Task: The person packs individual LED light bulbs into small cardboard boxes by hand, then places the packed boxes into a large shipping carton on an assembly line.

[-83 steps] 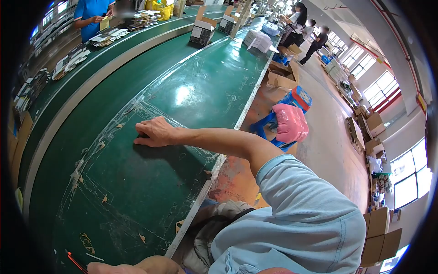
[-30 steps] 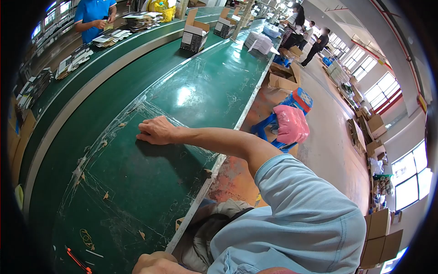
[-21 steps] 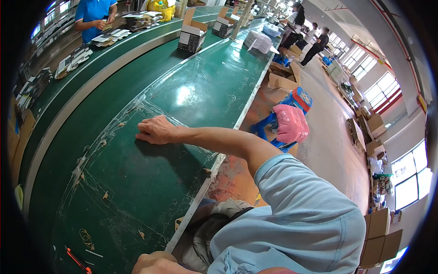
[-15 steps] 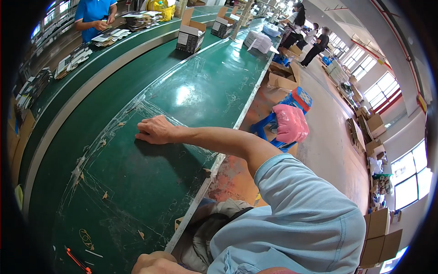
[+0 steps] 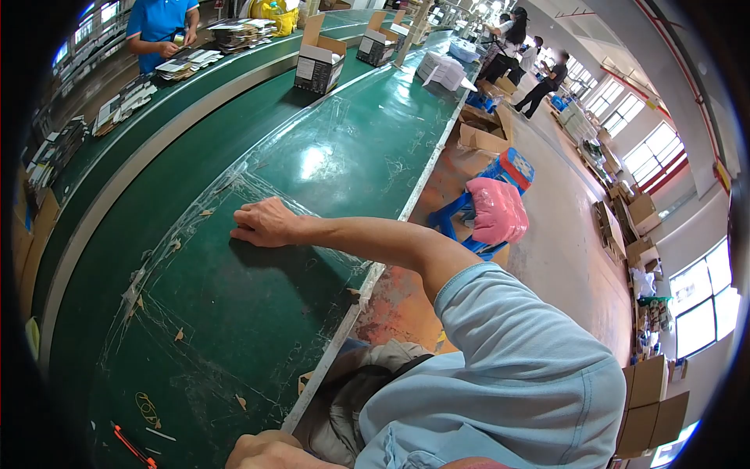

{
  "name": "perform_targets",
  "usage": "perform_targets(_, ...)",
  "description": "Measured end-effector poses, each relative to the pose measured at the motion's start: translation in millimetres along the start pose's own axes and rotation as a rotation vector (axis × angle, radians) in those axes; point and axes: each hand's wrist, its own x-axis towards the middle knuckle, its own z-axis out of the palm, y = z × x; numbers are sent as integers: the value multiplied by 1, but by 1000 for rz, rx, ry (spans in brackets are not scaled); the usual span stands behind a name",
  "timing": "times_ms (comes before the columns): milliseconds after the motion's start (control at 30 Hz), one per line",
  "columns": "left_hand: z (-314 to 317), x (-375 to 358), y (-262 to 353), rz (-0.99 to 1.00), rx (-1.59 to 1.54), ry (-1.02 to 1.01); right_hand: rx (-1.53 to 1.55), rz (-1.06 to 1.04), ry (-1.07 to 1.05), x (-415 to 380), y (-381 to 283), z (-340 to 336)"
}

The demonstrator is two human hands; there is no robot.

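My right hand [image 5: 268, 222] rests on the green table surface [image 5: 234, 289], its fingers curled in loosely. I see nothing held in it. Clear tape strips [image 5: 234, 181] are stuck to the surface around it, with small torn brown scraps [image 5: 180, 334] nearby. At the bottom edge of the view, my left hand [image 5: 269, 451] lies by the table's pale rim [image 5: 322, 371]; its fingers are out of sight. To its left are an orange-and-black cutter [image 5: 134, 445] and a yellowish rubber band [image 5: 146, 408].
An open printed carton [image 5: 319, 66] stands on the green conveyor belt, another carton [image 5: 376, 47] behind it. Across the belt, a person in a blue shirt [image 5: 160, 23] handles flat cardboard pieces [image 5: 187, 64]. A blue stool with a pink cushion [image 5: 498, 211] stands beside the table.
The cartons on the belt have shifted slightly nearer, to the left. The hands of the person across the belt have moved apart. My own hands stay nearly still.
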Motion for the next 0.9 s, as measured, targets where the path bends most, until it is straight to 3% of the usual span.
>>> perform_targets(600,3,-2,0,8,-5,-30,-7,35,-33,1,-2,-2)
perform_targets(667,14,-5,-2,78,54,166,-6,35,-33,1,-2,-3)
perform_targets(800,20,-6,-3,77,12,134,-9,33,-33,1,-3,-2)
perform_targets(867,37,-8,-5,148,84,437,-13,35,-36,1,-2,-2)
perform_targets(900,34,-9,-5,146,84,436,-14,34,-39,1,-2,-2)
